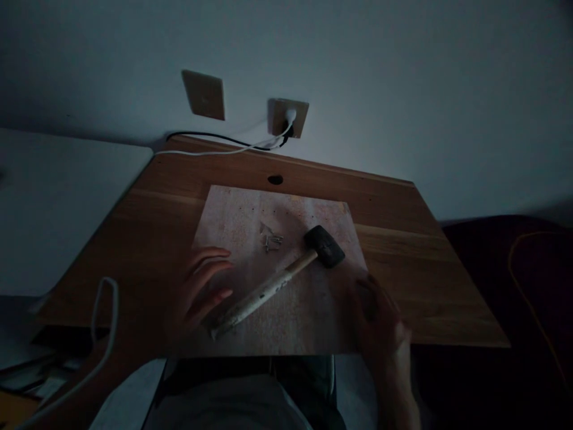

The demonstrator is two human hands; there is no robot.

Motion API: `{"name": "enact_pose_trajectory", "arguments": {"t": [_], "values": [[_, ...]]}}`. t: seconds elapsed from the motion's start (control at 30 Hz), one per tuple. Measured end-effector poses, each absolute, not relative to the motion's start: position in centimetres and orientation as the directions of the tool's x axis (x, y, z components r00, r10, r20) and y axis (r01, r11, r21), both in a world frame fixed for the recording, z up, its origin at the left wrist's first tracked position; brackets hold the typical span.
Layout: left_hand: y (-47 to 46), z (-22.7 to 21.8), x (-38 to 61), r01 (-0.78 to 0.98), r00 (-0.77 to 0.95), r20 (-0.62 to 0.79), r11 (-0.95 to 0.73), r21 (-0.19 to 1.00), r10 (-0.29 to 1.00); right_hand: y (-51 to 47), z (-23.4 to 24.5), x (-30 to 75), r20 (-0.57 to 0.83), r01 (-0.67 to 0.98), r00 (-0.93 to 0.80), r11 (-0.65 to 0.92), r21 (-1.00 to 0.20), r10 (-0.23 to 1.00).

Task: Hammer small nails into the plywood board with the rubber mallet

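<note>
Basically, one pale board (308, 322) lying flat on a wooden desk (430, 286), a hand at either side. Taking the board's middle as the clock centre: mallet (282, 279) lies diagonally on it, black head towards 2 o'clock, worn handle end towards 8. Small metal pieces (274, 240) sit in a loose cluster at 12 o'clock, apart from the mallet head. Left hand (201, 286) at 9 o'clock, fingers spread and lightly curled over the board's edge, nothing visible in its grasp. Right hand (380, 316) at 4 o'clock, fingers bent by the opposite edge; can't tell whether it pinches the board or just rests.

Handling-wise, best to bear evenly on both edges and keep the board level, since the metal bits look ready to roll and the mallet could slide on any tilt. If lifting the mallet, grasp well down the handle and swing clear of the cluster. The white cord (114, 310) loops by the left forearm, around 8 o'clock; worth keeping free so it doesn't snag.

Hard to make out: lighting's very dim, right fingertips sink into shadow, nails or screws is anyone's guess. Tiny dark dots near the board's 12 o'clock edge could be holes or marks. Board's underside hidden.
</note>
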State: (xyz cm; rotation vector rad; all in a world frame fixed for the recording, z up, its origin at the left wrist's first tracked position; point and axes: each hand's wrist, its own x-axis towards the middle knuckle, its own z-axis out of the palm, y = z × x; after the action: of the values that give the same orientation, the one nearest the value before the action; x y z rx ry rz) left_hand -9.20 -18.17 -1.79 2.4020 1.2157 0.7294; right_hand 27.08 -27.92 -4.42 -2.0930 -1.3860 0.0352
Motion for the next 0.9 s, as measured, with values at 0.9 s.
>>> {"name": "enact_pose_trajectory", "arguments": {"t": [0.9], "values": [[-16.0, -2.6, -20.8, 0.903, -0.162, 0.254, 0.039, 0.428, 0.953, -25.7, -3.8, 20.1, 0.229, 0.681, 0.124, 0.085, -0.727, 0.965]]}}
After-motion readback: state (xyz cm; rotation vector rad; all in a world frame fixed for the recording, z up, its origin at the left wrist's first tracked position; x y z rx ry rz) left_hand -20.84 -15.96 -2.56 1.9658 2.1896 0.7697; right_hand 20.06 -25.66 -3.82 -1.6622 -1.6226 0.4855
